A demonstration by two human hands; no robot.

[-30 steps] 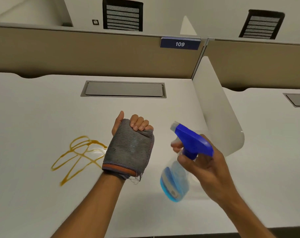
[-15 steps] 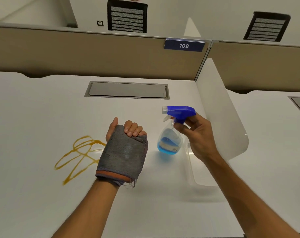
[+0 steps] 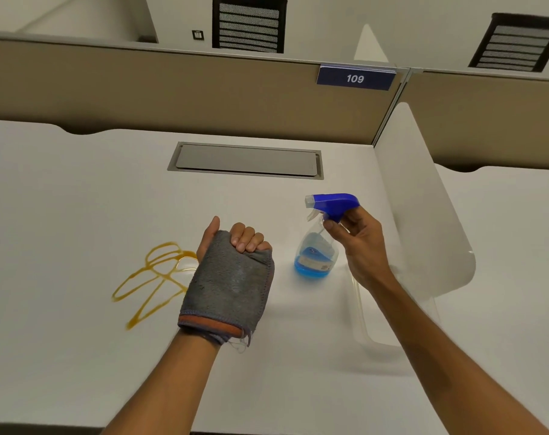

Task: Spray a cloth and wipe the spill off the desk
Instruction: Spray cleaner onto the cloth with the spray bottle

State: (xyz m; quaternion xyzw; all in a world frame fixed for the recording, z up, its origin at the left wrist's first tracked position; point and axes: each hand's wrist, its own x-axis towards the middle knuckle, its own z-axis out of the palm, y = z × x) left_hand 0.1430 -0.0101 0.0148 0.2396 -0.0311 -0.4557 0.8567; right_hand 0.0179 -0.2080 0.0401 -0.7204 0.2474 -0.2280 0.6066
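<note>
A yellow-brown spill (image 3: 153, 277) lies in looping lines on the white desk (image 3: 78, 199), left of centre. My left hand (image 3: 244, 238) is held palm up just right of the spill, fingers curled over the top edge of a grey cloth (image 3: 229, 284) with an orange hem that drapes down to the wrist. A clear spray bottle (image 3: 315, 255) with a blue trigger head and blue liquid stands upright on the desk to the right of the cloth. My right hand (image 3: 364, 246) pinches its neck below the head, thumb in front, fingers behind.
A white curved divider (image 3: 417, 199) rises at the desk's right edge, close behind my right hand. A grey cable hatch (image 3: 246, 160) sits flush at the back. A beige partition (image 3: 141, 89) with a "109" sign (image 3: 355, 78) closes the far side.
My right hand carried the spray bottle from a tilted position near the cloth away to the right and stood it upright on the desk. The left hand with the cloth stayed put.
</note>
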